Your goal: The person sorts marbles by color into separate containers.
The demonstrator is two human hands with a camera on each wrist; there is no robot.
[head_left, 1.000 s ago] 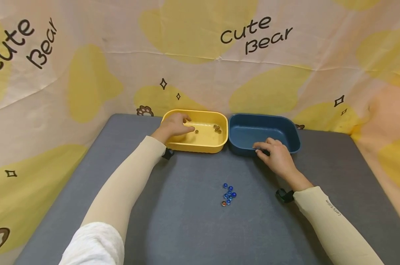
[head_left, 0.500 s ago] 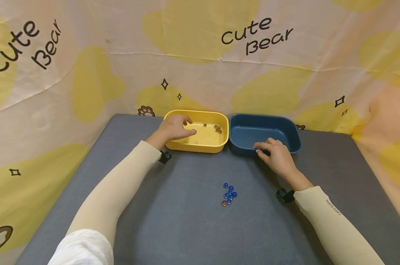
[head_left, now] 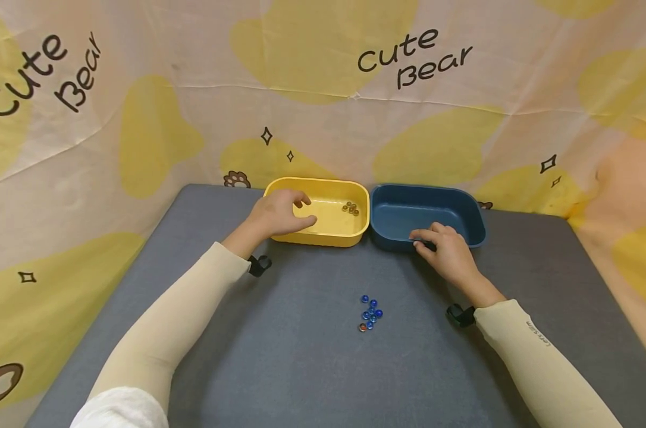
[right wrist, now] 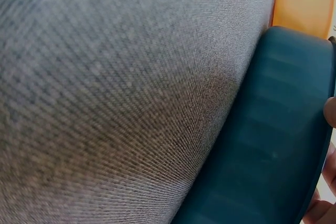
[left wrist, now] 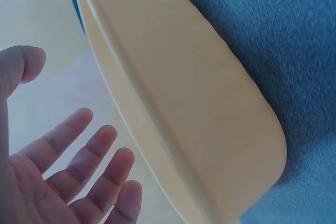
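Note:
My left hand [head_left: 279, 214] hovers over the left part of the yellow bin [head_left: 317, 239], fingers spread and slightly bent, nothing between them. In the left wrist view its fingers show loose beside the bin's rim. Several amber marbles [head_left: 352, 208] lie together toward the bin's right end. With thumb outside and fingers inside, my right hand [head_left: 448, 254] pinches the near rim of the blue bin [head_left: 389, 242]. The thumb [right wrist: 331, 112] shows at that rim in the right wrist view. No marbles show inside the blue bin.
Several blue marbles [head_left: 373, 303] sit in a loose cluster on the grey table [head_left: 301, 356], with one orange-red marble [head_left: 363, 327] at its near edge. Both bins stand side by side against a printed cloth backdrop [head_left: 323, 119].
A lone amber marble has rolled right across the yellow bin to join the others. My left hand has drawn back slightly toward the left and nearer. The right hand stays put.

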